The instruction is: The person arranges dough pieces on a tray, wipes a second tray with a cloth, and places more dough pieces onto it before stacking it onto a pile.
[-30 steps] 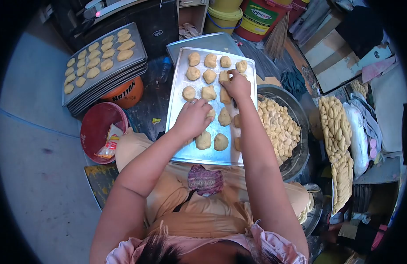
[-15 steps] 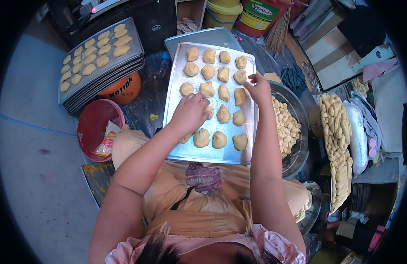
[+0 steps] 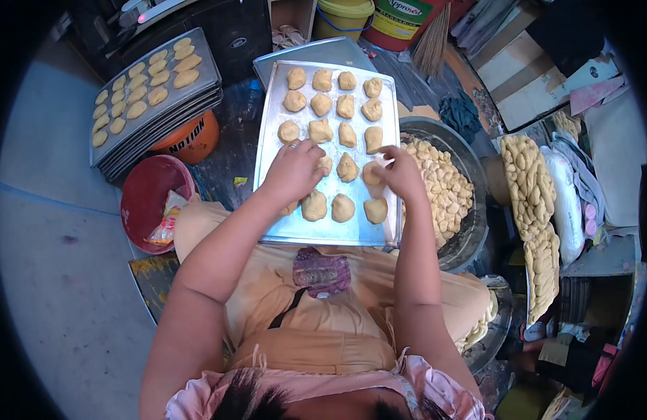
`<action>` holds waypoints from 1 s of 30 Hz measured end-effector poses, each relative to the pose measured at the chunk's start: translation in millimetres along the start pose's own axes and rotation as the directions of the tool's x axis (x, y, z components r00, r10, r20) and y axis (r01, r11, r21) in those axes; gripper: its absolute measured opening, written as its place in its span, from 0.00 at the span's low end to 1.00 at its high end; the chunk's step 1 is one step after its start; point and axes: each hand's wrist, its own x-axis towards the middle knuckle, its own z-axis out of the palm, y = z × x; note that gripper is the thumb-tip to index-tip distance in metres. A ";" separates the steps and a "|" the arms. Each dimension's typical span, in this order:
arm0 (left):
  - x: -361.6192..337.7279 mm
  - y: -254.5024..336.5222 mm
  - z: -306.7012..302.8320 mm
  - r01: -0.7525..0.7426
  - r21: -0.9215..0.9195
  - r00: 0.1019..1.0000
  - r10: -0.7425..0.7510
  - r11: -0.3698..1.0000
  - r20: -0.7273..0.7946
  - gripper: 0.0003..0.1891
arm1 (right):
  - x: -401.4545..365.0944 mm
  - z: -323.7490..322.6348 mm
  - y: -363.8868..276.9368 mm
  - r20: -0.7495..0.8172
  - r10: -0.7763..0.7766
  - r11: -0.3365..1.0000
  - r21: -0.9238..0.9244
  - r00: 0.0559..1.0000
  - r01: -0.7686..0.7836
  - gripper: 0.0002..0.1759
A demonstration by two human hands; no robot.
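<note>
A shiny metal baking tray (image 3: 271,231) lies over my lap, bearing rows of pale, lumpy dough balls (image 3: 321,105). Above its left half is my left hand (image 3: 294,170), its fingers curled down round a dough ball (image 3: 326,165) that they partly cover. My right hand (image 3: 403,172) reaches in over the right edge; thumb and fingertips are closed against another dough ball (image 3: 371,173) in the right column. Another dough ball at the tray's left is mostly hidden under my left wrist.
A wide dark basin (image 3: 481,203) heaped with dough pieces (image 3: 439,185) stands at the right. Filled trays (image 3: 155,105) are stacked on an orange bucket (image 3: 197,140) at the left, near a red tub (image 3: 131,189). Shaped dough (image 3: 530,185) lies farther right.
My right hand has moved down the right column, from a dough ball near the top to a lower one. My left hand stays at the same dough ball. The view has shifted slightly.
</note>
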 end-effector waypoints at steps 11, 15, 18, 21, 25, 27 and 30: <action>-15.0 15.7 12.9 -0.195 -0.014 0.979 0.195 0.981 0.059 0.14 | -61.4 3.6 14.1 -0.037 0.015 1.000 0.026 0.999 -0.014 0.21; -32.5 31.6 30.2 -0.247 0.085 0.952 0.225 0.965 0.210 0.14 | -77.7 23.1 25.7 -0.094 0.001 1.000 0.021 0.996 0.001 0.16; -35.1 31.5 42.8 -0.243 0.116 0.962 0.224 0.963 0.154 0.14 | -81.4 31.9 27.7 -0.175 0.014 0.998 0.067 0.984 -0.002 0.16; -38.8 32.1 41.7 -0.248 0.084 0.966 0.239 0.965 0.098 0.14 | -87.9 33.2 22.1 -0.221 0.000 0.997 0.071 0.975 0.017 0.15; -39.2 23.5 17.3 -0.110 -0.020 0.992 0.109 0.994 -0.069 0.14 | -98.7 31.4 21.4 -0.349 -0.211 0.978 -0.078 0.913 0.195 0.15; -44.8 17.2 -22.1 -0.030 -0.172 0.994 0.011 0.985 -0.110 0.15 | -111.3 17.6 15.6 -0.292 -0.136 0.988 0.036 0.947 0.153 0.13; -88.7 45.8 -105.2 0.087 -0.738 0.985 -0.166 0.669 -0.034 0.17 | -130.6 -14.2 2.9 -0.144 0.013 0.932 0.360 0.989 0.040 0.11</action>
